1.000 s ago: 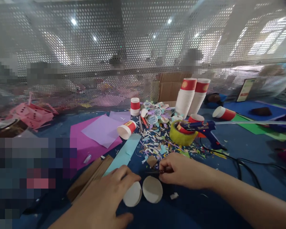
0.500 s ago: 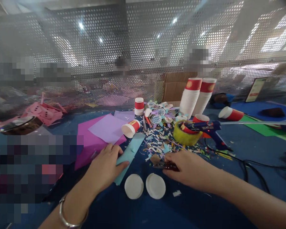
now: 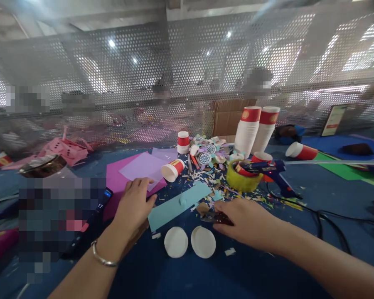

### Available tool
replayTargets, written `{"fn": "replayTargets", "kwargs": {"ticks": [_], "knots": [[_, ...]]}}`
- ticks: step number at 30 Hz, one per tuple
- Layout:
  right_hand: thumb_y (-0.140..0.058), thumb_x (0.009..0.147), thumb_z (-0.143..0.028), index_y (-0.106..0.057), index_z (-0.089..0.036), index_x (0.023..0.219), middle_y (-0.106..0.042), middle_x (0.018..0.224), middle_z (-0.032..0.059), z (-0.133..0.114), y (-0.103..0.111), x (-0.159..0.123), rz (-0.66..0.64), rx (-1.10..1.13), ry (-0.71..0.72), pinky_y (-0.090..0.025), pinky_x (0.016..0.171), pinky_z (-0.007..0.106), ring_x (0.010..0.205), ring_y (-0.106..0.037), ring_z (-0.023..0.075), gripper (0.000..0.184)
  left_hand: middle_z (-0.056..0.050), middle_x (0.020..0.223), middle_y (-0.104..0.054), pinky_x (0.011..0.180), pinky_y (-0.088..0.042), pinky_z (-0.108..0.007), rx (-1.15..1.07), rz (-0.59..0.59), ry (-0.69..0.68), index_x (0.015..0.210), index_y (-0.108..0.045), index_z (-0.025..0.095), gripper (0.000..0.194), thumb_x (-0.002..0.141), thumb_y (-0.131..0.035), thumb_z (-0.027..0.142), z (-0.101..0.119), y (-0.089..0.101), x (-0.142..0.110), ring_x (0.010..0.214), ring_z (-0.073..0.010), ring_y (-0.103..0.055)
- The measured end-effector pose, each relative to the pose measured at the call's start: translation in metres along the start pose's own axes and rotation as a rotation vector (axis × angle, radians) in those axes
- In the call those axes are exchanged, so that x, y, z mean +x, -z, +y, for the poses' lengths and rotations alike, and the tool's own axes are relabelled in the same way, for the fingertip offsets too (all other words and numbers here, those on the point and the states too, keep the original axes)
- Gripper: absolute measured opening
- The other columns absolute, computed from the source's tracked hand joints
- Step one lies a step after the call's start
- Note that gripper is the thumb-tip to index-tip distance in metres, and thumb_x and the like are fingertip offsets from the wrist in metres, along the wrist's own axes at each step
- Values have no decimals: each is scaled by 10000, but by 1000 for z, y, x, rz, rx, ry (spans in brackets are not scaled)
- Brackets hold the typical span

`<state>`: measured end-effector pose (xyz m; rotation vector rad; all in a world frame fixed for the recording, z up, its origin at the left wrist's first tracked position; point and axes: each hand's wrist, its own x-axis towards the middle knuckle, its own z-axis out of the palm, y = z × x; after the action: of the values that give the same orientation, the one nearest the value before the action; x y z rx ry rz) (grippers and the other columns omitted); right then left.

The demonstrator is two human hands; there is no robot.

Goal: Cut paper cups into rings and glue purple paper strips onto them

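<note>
My left hand (image 3: 136,203) is open, its fingers apart, over the edge of the purple paper (image 3: 114,176). Just right of it a light blue paper strip (image 3: 171,209) lies slanted on the table, free of the hand, with a small raised bit on it. Closed around dark red-brown handles, my right hand (image 3: 241,218) holds scissors (image 3: 222,217), their blades pointing left beside a brown scrap (image 3: 202,208). Two white paper discs (image 3: 176,242) lie side by side below the strip; the right one (image 3: 203,242) is near the scissors.
A tipped paper cup (image 3: 173,170) rests by the purple sheets. Paper scraps (image 3: 205,176) litter the middle. A glue gun (image 3: 272,168) leans in a yellow tape roll (image 3: 243,177), its cord trailing right. Tall cup stacks (image 3: 247,133) stand behind; a perforated metal screen (image 3: 199,58) closes the back.
My left hand has let go of the light blue strip and moved up and left. The strip has turned flatter, its far end swinging right. My right hand stays nearly still with the scissors.
</note>
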<state>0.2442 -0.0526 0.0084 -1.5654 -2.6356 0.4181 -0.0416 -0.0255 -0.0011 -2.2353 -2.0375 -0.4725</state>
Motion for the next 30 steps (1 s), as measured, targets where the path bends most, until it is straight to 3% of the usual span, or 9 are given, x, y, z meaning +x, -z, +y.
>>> {"fn": "replayTargets", "kwargs": {"ticks": [8, 11, 13, 16, 21, 26, 30], "knots": [[-588, 850, -351, -632, -188, 864, -696, 783, 63, 0, 0, -1, -29, -12, 12, -314, 552, 287, 716, -651, 246, 169, -185, 1199, -597, 874, -465, -487, 132, -60, 57, 1187, -569, 147, 330, 941, -410, 298, 12, -3, 4, 1073, -345, -552], [-588, 855, -343, -637, -187, 881, -699, 800, 69, 0, -2, -1, -21, -14, 31, -344, 568, 291, 731, -655, 248, 166, -222, 1170, -599, 856, -474, -504, 194, -118, 71, 1158, -597, 117, 333, 931, -471, 326, 13, 3, 11, 1071, -370, -561], [-593, 856, -343, -639, -185, 891, -699, 803, 68, 1, -3, -2, -11, -21, 44, -354, 573, 287, 730, -657, 242, 168, -201, 1167, -608, 865, -486, -505, 229, -173, 75, 1148, -605, 116, 323, 925, -526, 335, 13, 6, 20, 1070, -346, -577], [-595, 860, -351, -639, -185, 907, -698, 795, 62, 2, -3, -3, -1, -41, 58, -355, 569, 276, 727, -659, 237, 179, -100, 1214, -609, 856, -530, -454, 260, -303, 57, 1202, -578, 169, 322, 921, -586, 327, 15, 11, 37, 1021, -243, -626], [-582, 864, -370, -644, -185, 907, -704, 794, 70, 2, 0, -4, -12, -68, 51, -347, 549, 277, 732, -670, 257, 199, -97, 1231, -603, 847, -541, -439, 285, -466, 1, 1211, -576, 185, 318, 921, -591, 313, 23, 17, 61, 1023, -238, -628], [-582, 864, -371, -651, -182, 953, -723, 867, 97, 4, -1, -4, -6, -76, 47, -381, 582, 296, 786, -683, 279, 221, -101, 1233, -601, 848, -540, -442, 278, -387, 13, 1217, -572, 179, 329, 918, -596, 312, 23, 18, 65, 1028, -242, -627], [-590, 859, -388, -651, -179, 925, -727, 847, 101, 5, 0, -4, 1, -90, 43, -387, 583, 303, 776, -691, 286, 228, -100, 1232, -602, 847, -540, -442, 217, -224, 42, 1218, -571, 177, 332, 916, -598, 313, 15, 38, 65, 1028, -243, -627]]}}
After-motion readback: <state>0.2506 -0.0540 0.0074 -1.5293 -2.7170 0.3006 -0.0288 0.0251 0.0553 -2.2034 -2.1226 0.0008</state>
